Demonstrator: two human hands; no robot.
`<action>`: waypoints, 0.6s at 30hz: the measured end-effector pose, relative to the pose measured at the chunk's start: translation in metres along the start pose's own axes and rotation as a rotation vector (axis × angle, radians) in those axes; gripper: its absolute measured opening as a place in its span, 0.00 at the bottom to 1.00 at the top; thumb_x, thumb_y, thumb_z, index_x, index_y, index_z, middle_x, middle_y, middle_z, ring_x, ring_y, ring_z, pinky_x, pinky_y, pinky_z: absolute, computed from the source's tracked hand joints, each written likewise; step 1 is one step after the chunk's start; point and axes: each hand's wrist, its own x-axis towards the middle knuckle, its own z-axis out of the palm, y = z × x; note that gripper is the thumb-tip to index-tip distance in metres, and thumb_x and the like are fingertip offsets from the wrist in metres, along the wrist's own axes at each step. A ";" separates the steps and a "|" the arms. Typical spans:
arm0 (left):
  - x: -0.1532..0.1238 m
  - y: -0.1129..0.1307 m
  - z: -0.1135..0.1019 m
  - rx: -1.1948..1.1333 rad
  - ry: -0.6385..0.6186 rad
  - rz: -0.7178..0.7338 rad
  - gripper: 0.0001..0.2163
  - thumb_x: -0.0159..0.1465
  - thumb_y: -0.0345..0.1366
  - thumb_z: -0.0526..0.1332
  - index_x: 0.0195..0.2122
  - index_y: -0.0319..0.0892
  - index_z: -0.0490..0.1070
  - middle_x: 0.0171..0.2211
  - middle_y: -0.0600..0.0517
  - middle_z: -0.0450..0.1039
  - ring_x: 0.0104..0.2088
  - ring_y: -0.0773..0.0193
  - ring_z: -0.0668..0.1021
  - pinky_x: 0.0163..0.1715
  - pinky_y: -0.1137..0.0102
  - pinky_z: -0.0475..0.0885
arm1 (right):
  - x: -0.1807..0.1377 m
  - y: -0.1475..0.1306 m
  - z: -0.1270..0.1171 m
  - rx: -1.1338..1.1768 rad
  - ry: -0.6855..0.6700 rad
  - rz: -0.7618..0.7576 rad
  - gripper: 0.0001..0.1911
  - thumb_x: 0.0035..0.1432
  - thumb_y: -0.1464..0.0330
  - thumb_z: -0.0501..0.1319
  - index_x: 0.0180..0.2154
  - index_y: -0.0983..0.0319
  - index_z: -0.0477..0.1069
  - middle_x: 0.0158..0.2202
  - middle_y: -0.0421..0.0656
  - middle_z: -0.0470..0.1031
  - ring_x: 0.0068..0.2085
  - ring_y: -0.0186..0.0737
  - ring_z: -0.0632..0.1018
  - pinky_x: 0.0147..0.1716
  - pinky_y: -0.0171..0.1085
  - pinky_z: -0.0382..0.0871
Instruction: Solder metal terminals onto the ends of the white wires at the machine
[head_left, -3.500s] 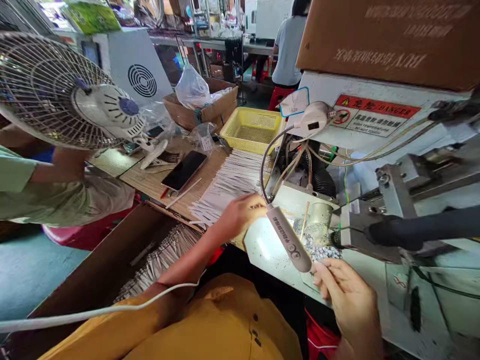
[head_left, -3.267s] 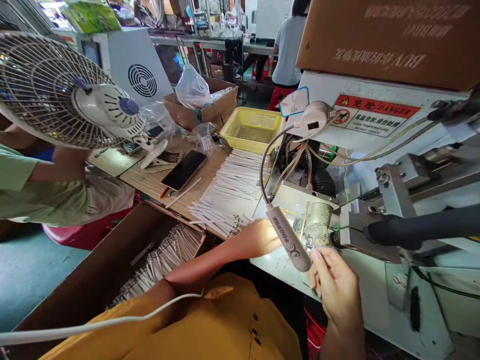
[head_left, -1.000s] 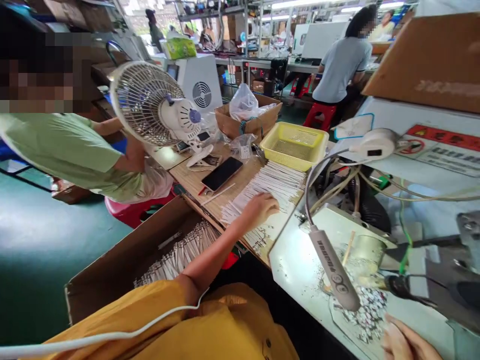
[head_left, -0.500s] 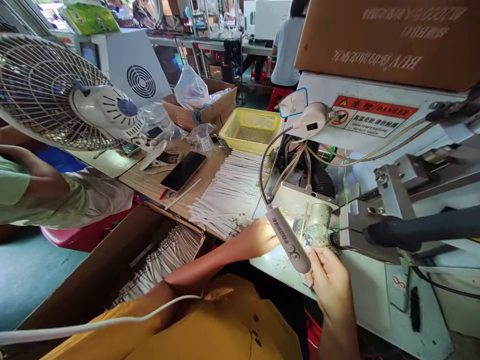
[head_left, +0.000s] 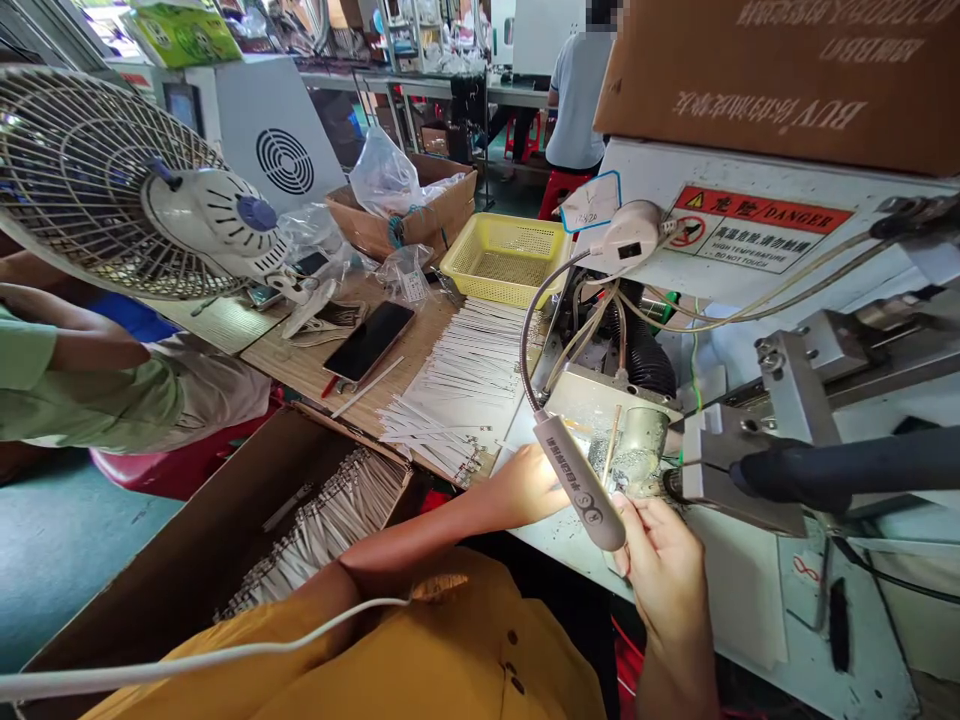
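Observation:
My left hand [head_left: 523, 487] lies on the white machine table [head_left: 559, 545] under the grey gooseneck lamp head [head_left: 579, 482], which hides its fingers. My right hand [head_left: 660, 568] is raised just right of the lamp tip, fingers pressed together in a pinch close to the metal cup [head_left: 645, 450] and the machine's nozzle [head_left: 679, 482]. What the pinch holds is too small to see. A fanned pile of thin white strips [head_left: 465, 375] lies on the wooden bench left of my left hand.
A black machine lever [head_left: 847, 468] sticks out at right. A yellow basket [head_left: 506, 258], a phone [head_left: 369, 340] and a desk fan [head_left: 112, 185] stand on the bench. An open cardboard box [head_left: 225, 520] of strips sits below. A person in green [head_left: 67, 390] sits at left.
One second ago my left hand lay on the strip pile; it has since come back under the lamp beside my right hand. My view has swung back to the machine.

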 end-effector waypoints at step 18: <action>-0.002 -0.001 0.003 -0.038 0.034 -0.077 0.06 0.58 0.27 0.56 0.25 0.39 0.64 0.25 0.53 0.65 0.30 0.66 0.69 0.32 0.72 0.68 | -0.001 -0.003 0.003 0.052 0.060 -0.042 0.20 0.54 0.59 0.64 0.19 0.62 0.61 0.12 0.35 0.58 0.12 0.29 0.59 0.10 0.31 0.51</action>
